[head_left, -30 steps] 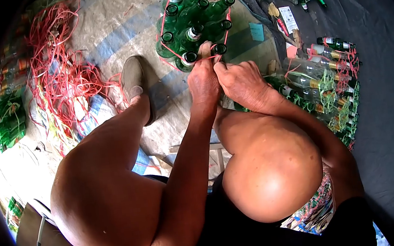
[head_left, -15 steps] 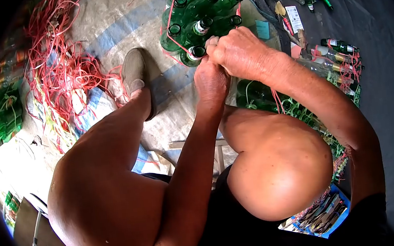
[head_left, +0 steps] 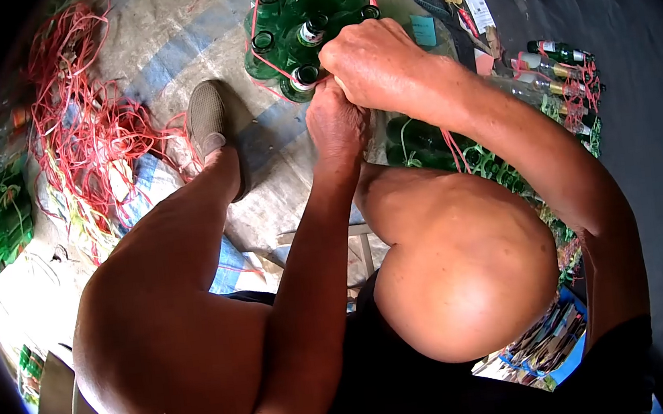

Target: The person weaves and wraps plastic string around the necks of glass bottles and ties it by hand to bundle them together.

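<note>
A cluster of upright green glass bottles (head_left: pixel 313 31) stands on the ground ahead of me, circled by pink plastic string (head_left: pixel 272 66). At its near edge, my left hand (head_left: pixel 336 121) is closed on the string, which runs into it from the nearest bottle. My right hand (head_left: pixel 371 61) presses close above and beside the left, also closed, seemingly on the same string. Most of its fingertips are hidden, and any knot between the hands cannot be made out.
A tangled heap of pink string (head_left: pixel 87 111) lies on the left, near my shoe (head_left: pixel 207 115). More green bottles (head_left: pixel 413 142) sit by my right knee, with tied bottles (head_left: pixel 564 73) farther right. A blue crate (head_left: pixel 575 335) of flat pieces stands at lower right.
The whole view has shifted, so the bottle cluster and my hands sit a little farther left. My hands remain together, and the right now covers more of the cluster's near right edge.
</note>
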